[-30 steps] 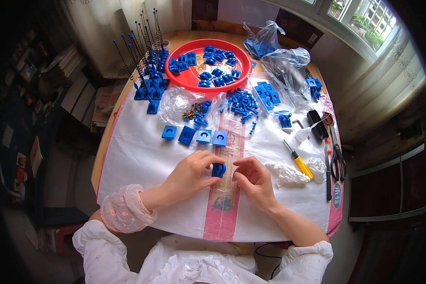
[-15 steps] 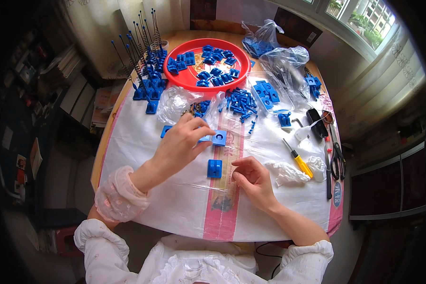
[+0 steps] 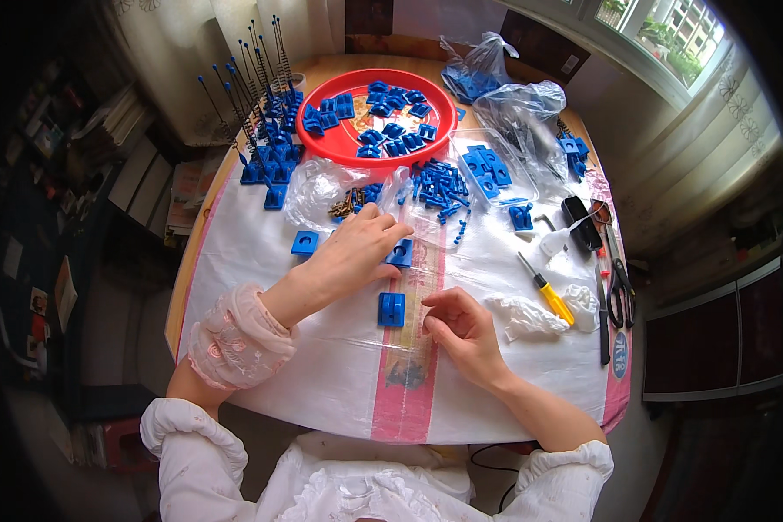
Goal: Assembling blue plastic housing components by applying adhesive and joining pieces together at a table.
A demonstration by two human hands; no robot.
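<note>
My left hand (image 3: 352,246) reaches over the middle of the table, thumb and fingers apart around a flat blue square plate (image 3: 399,253) with a round hole. Whether it touches that plate cannot be made out. A similar holed blue plate (image 3: 304,243) lies left of the hand. Nearer to me a blue block (image 3: 391,310) with a raised, grooved top sits on the printed strip of the sheet. My right hand (image 3: 465,331) rests just right of this block, fingers loosely curled, thumb and forefinger apart, with nothing visible in it.
Behind the hands are a pile of small blue pins (image 3: 444,187), brass-coloured parts (image 3: 348,204) on clear plastic, and a red tray (image 3: 303,130) of blue blocks. Springy rods on blue bases (image 3: 274,157) stand at the back left. A yellow screwdriver (image 3: 555,302) and scissors (image 3: 619,296) lie right.
My left hand has moved slightly right and lower, toward the holed plate, and its fingers have spread. The brass-coloured parts and the left plate now show more. My right hand has hardly moved.
</note>
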